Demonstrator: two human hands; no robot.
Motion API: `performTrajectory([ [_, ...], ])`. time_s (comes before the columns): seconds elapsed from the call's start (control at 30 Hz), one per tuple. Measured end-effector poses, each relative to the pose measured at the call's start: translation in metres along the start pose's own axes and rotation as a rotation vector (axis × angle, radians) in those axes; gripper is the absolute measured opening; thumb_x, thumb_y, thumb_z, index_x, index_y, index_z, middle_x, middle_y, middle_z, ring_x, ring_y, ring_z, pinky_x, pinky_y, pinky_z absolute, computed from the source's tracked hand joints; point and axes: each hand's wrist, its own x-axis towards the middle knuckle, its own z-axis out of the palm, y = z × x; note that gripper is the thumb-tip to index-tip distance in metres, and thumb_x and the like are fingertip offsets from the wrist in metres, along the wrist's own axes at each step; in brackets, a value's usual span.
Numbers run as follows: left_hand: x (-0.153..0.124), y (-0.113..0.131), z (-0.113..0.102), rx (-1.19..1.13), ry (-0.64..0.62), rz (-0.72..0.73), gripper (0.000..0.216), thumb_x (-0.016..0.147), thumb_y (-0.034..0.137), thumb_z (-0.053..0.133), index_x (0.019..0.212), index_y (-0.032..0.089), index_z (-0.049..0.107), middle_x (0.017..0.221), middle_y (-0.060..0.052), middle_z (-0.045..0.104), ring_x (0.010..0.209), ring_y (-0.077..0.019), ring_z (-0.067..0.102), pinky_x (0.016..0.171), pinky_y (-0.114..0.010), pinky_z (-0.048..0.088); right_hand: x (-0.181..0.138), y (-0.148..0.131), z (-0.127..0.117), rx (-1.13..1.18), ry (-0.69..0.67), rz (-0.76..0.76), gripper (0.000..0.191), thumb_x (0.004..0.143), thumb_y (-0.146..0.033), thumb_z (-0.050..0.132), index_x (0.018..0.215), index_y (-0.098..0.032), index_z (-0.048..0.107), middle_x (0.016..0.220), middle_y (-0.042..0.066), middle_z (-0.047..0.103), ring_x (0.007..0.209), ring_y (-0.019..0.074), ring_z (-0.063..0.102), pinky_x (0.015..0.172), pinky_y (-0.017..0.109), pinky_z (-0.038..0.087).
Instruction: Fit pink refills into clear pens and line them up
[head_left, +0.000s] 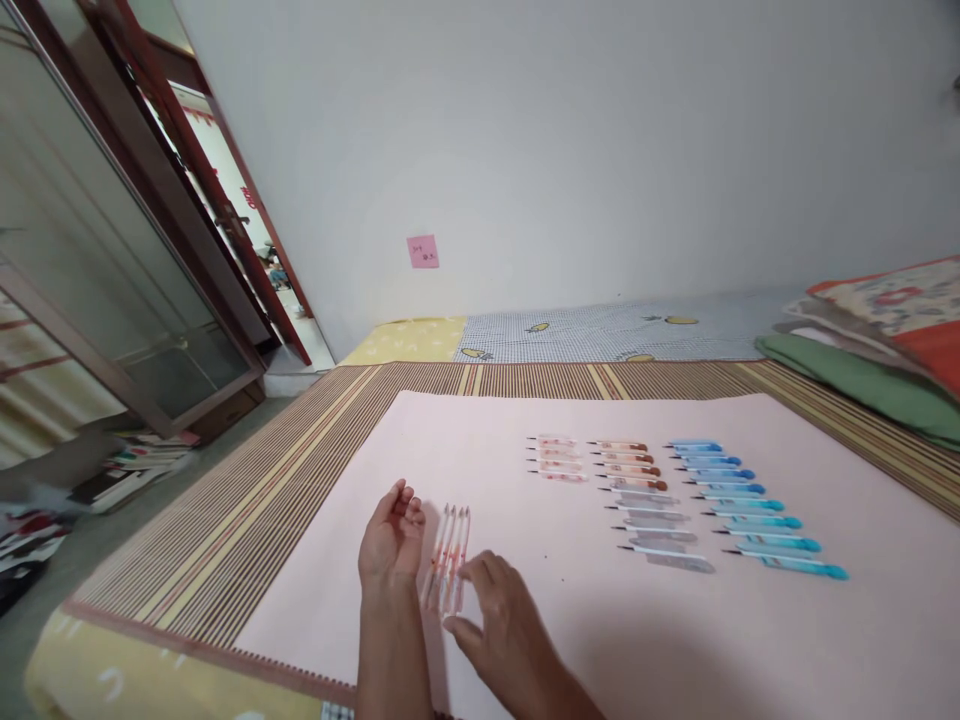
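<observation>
On the pale pink sheet, several clear pens with red-orange patterns [448, 560] lie side by side, tips pointing away from me. My left hand [392, 535] rests just left of them, palm turned up and fingers loosely curled, holding nothing. At their right side is my right hand [504, 612]. Its thumb and forefinger are apart near the pens' lower ends; whether a fingertip touches the nearest pen I cannot tell.
Farther right lie rows of pens: clear patterned pens [559, 460], brown-ended pens [630, 462], grey pens [664, 530] and blue pens [765, 515]. The pink sheet [480, 430] covers a striped mat [300, 450]. Folded bedding [847, 380] is piled at the right edge.
</observation>
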Motion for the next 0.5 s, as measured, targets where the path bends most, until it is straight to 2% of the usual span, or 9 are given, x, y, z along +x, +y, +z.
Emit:
performTrajectory([
  [0.07, -0.001, 0.000, 0.000, -0.004, 0.002, -0.005, 0.016, 0.090, 0.004, 0.053, 0.082, 0.011, 0.066, 0.065, -0.002, 0.061, 0.050, -0.0087, 0.055, 0.042, -0.015, 0.042, 0.007, 0.001, -0.011, 0.047, -0.006, 0.024, 0.044, 0.075, -0.019, 0.074, 0.116, -0.026, 0.060, 0.114, 0.005, 0.064, 0.106, 0.0279, 0.056, 0.094, 0.043, 0.044],
  [0.13, -0.001, 0.001, 0.000, -0.010, 0.006, -0.012, 0.016, 0.090, 0.005, 0.053, 0.082, 0.011, 0.066, 0.065, -0.002, 0.061, 0.051, -0.0087, 0.055, 0.042, -0.015, 0.042, 0.019, 0.006, -0.021, 0.099, -0.021, 0.020, 0.048, 0.078, -0.022, 0.071, 0.125, -0.026, 0.059, 0.122, 0.007, 0.064, 0.114, 0.0285, 0.056, 0.100, 0.045, 0.044],
  [0.23, -0.002, 0.002, -0.001, -0.022, 0.004, -0.020, 0.017, 0.092, 0.005, 0.051, 0.084, 0.010, 0.065, 0.067, -0.002, 0.061, 0.052, -0.0086, 0.056, 0.044, -0.015, 0.043, 0.044, 0.022, -0.029, 0.227, -0.044, 0.066, 0.048, 0.090, -0.018, 0.051, 0.137, -0.022, 0.054, 0.136, 0.010, 0.062, 0.126, 0.0243, 0.055, 0.109, 0.043, 0.042],
  [0.33, -0.002, 0.002, -0.003, -0.024, 0.003, -0.016, 0.017, 0.092, 0.004, 0.051, 0.085, 0.010, 0.065, 0.067, -0.002, 0.061, 0.052, -0.0086, 0.056, 0.044, -0.015, 0.043, 0.066, 0.042, -0.024, 0.307, -0.074, 0.165, 0.062, 0.083, -0.004, 0.040, 0.143, -0.020, 0.050, 0.137, 0.010, 0.063, 0.125, 0.0198, 0.058, 0.108, 0.039, 0.044],
  [0.5, 0.000, 0.002, -0.003, -0.025, 0.006, -0.013, 0.015, 0.091, 0.004, 0.052, 0.085, 0.010, 0.065, 0.068, -0.002, 0.061, 0.053, -0.0087, 0.055, 0.044, -0.015, 0.043, 0.077, 0.054, -0.007, 0.287, -0.031, 0.173, 0.070, 0.077, 0.002, 0.038, 0.142, -0.020, 0.052, 0.134, 0.009, 0.065, 0.115, 0.0185, 0.063, 0.104, 0.037, 0.047],
])
